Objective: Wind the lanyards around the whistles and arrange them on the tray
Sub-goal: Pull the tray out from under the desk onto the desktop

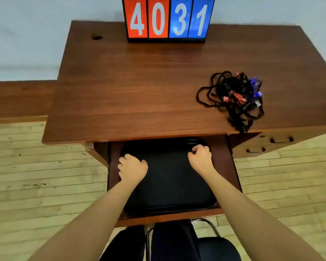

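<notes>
A black tray lies in the pulled-out desk drawer below the desktop. My left hand rests on the tray's left side with fingers curled over its edge. My right hand grips the tray's far right corner, fingers curled. On the right of the desktop lies a tangled heap of black lanyards with red whistles and blue whistles caught in it. Some cord hangs over the desk's front edge.
A flip scoreboard reading 40 and 31 stands at the back of the wooden desk. Side drawers with handles sit at the right. A black chair is under me on a wooden plank floor.
</notes>
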